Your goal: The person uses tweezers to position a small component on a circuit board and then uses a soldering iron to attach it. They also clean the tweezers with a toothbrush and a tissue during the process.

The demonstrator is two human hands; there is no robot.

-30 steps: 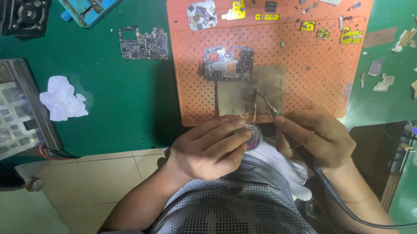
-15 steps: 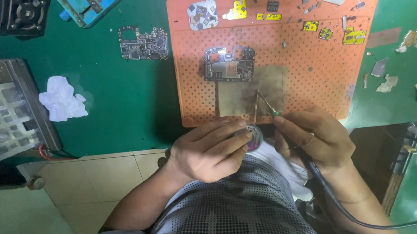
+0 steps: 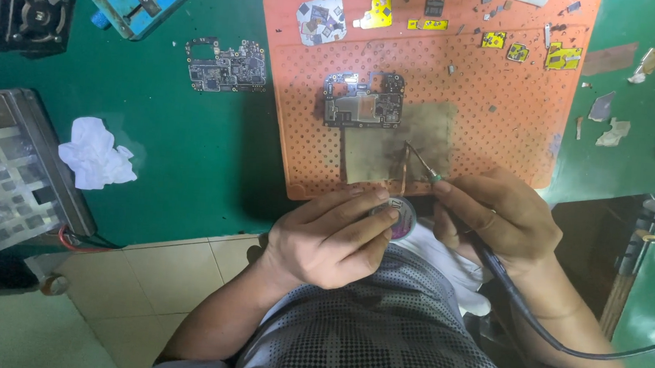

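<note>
Head view, looking straight down at a green workbench and the person's lap. The left hand (image 3: 332, 237) grasps a small round spool of desoldering braid (image 3: 397, 215), pinched between thumb and fingers at the near edge of an orange perforated work mat (image 3: 499, 96). A thin copper strand of braid (image 3: 404, 170) rises from the spool onto a scorched grey patch of the mat. The right hand (image 3: 496, 217) grips a soldering iron (image 3: 424, 166) like a pen, its tip touching the top of the strand; a dark cable (image 3: 531, 318) trails from the handle past the right forearm.

Compared with the frames from a second and half a second ago, both hands hold nearly the same pose; the iron tip and braid have barely shifted, so the work appears to be a steady hold rather than a new step.

A phone circuit board (image 3: 363, 100) lies on the mat just beyond the patch, apart from the iron. A second board (image 3: 226, 66) sits on the green surface to the left, near a crumpled white tissue (image 3: 96, 155). Small yellow and metal parts are scattered along the mat's far edge.
</note>
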